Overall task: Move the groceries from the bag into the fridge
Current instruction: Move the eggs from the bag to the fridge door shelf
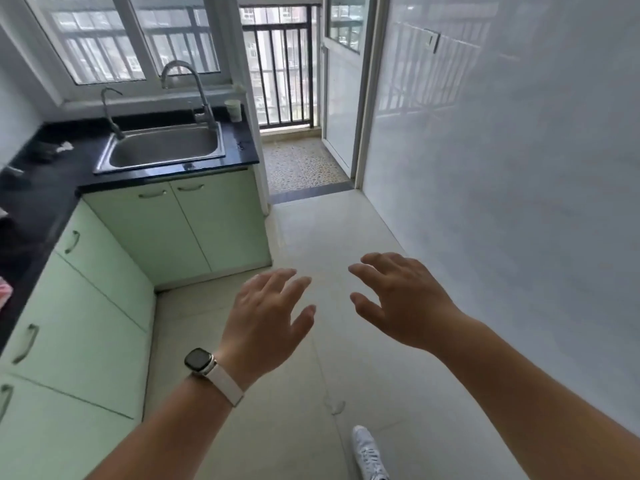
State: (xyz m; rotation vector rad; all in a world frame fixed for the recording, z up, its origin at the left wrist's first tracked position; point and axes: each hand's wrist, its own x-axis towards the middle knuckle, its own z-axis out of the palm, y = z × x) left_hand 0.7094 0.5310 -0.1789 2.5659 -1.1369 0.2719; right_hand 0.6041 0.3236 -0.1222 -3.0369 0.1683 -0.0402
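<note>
Both hands were held out in front above the floor [329,237]: the left hand [266,320], with a watch [199,361] on its wrist, and the right hand [401,299] had their fingers spread and relaxed and held nothing. Neither the bag nor the fridge was in view, so where the groceries sat could not be told. The step in hand looked like a search for one of them. It would go best by turning away from the sink corner with both hands free, then taking the bag by its handles once found.

As for containers, the sink [166,150] looked bare inside, as far as the blur allowed. A pale cup [233,110] stood on the dark counter [41,202] near the tap [194,81], its contents hidden. The green cabinets [194,223] were shut.
</note>
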